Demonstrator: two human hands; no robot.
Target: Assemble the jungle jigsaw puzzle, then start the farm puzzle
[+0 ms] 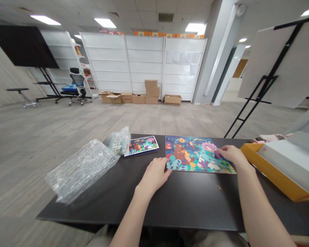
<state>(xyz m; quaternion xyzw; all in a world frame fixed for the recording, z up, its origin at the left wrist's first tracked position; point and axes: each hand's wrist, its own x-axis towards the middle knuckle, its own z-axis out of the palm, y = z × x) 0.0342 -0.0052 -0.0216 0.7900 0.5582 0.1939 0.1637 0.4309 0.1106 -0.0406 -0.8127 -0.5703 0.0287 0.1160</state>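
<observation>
Our illustrated forest-animal board [199, 154] lies flat on the black tabletop [185, 206], straight ahead at our twelve o'clock, and we appear to be steadying it from two sides. Our left hand [154, 175] sits at its lower left corner, its fingers [167, 172] together and lightly curled, touching the edge without clamping it. Our right hand [230, 154] rests on the board's right part, its fingers [222, 152] together and lying on the printed surface, probably to stop the board sliding. We cannot tell whether the board is cut into pieces.

At the board's nine o'clock lies a smaller picture card [142, 146], close enough to compare by eye. Behind it is a small clear bag [119, 141], and at eight o'clock a large bubble-wrap bag [81, 171] spills past the table's edge, seemingly pushed away from our hands. At three o'clock, an orange tray [270, 169] holds a white panel [290, 161]. An easel [267, 75] stands at two o'clock, and cardboard boxes [151, 92] sit far off at twelve.
</observation>
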